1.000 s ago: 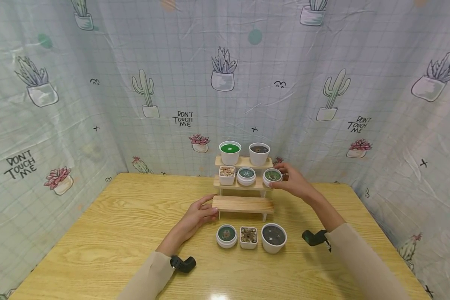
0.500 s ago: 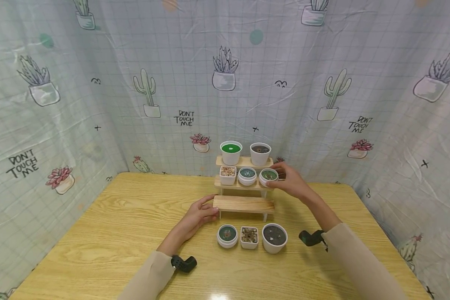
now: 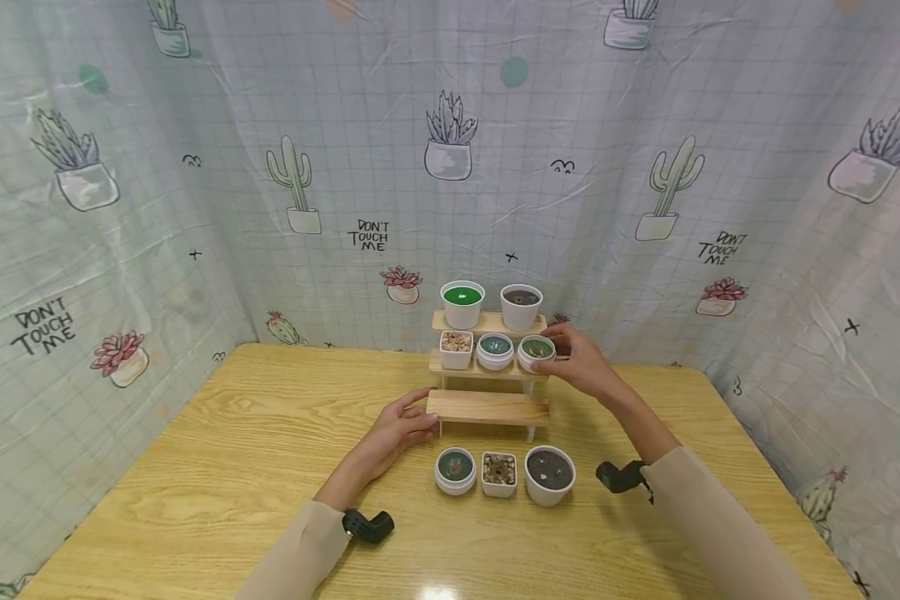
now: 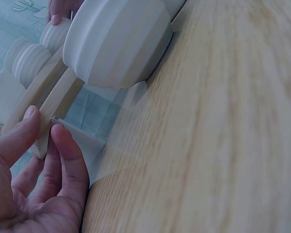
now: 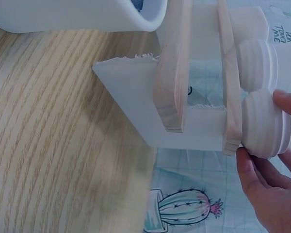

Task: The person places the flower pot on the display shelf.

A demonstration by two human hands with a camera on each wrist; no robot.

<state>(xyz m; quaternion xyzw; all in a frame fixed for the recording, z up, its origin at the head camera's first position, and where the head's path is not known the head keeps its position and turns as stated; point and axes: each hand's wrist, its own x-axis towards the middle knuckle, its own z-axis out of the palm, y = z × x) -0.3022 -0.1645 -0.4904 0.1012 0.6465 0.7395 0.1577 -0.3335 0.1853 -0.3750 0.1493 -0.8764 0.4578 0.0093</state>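
A three-tier wooden stand with white side supports stands towards the back of the table. My right hand holds a low round white pot with a green top at the right end of the middle tier. In the right wrist view this round pot sits against the board, thumb on one side and fingers on the other. My left hand pinches the left end of the bottom board; the left wrist view shows thumb and fingers on the board's end. Beside the held pot sit a blue-topped round pot and a square pebble pot.
On the top tier are a green-filled white pot and a dark-filled one. In front of the stand, a round pot, a square pot and a larger dark-filled pot stand in a row. A printed curtain surrounds the table.
My right hand has slid the green-topped round pot slightly left along the middle tier, closer to the blue-topped pot. The left hand has stayed on the bottom board.
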